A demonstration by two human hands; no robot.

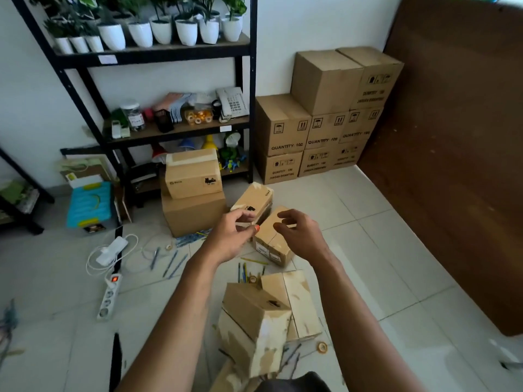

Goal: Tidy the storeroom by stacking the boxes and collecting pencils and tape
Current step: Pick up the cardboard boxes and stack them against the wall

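Two small cardboard boxes lie tumbled on the tiled floor: one tilted box (256, 200) and another box (276, 244) leaning against it. My left hand (235, 236) and my right hand (300, 234) hover just above them with fingers loosely curled, holding nothing. A two-box stack (194, 190) stands behind to the left. Two more boxes (263, 315) lie close to me. Pencils (171, 261) are scattered on the floor, more pencils (249, 271) lie between the boxes, and a tape roll (322, 347) lies near the front.
A black shelf rack (175, 131) with potted plants, a phone and tape rolls stands at the back. Large cartons (325, 123) are stacked in the corner. A power strip (109, 297) and white cable lie left. A brown board (452, 165) leans on the right.
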